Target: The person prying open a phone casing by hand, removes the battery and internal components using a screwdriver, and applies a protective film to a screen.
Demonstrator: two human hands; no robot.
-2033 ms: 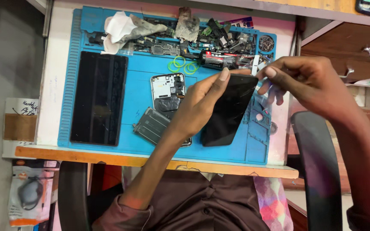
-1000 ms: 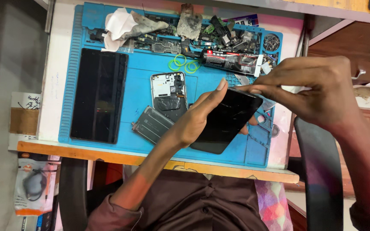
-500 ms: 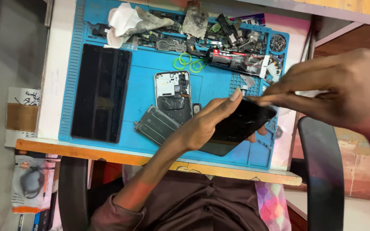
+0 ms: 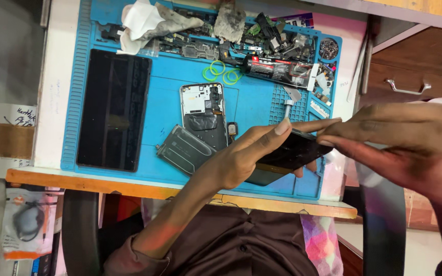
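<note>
A black phone screen panel (image 4: 293,153) is held flat above the right part of the blue work mat (image 4: 164,102). My left hand (image 4: 241,156) supports it from the near side, thumb along its top edge. My right hand (image 4: 405,145) pinches its far right corner with fingertips. On the mat beside my left hand lie an opened phone frame (image 4: 204,113) with bare internals and a grey battery (image 4: 184,149).
A large black tablet screen (image 4: 112,109) lies on the mat's left. Along the mat's far edge sit white tissue (image 4: 144,20), a glue tube (image 4: 278,70), green rings (image 4: 222,72) and several small parts. Wooden drawers (image 4: 415,61) stand at right; a chair arm (image 4: 80,230) is below.
The screen panel has tilted from facing me to lying nearly edge-on and flat, and both hands have lowered and shifted right with it. The view has moved closer.
</note>
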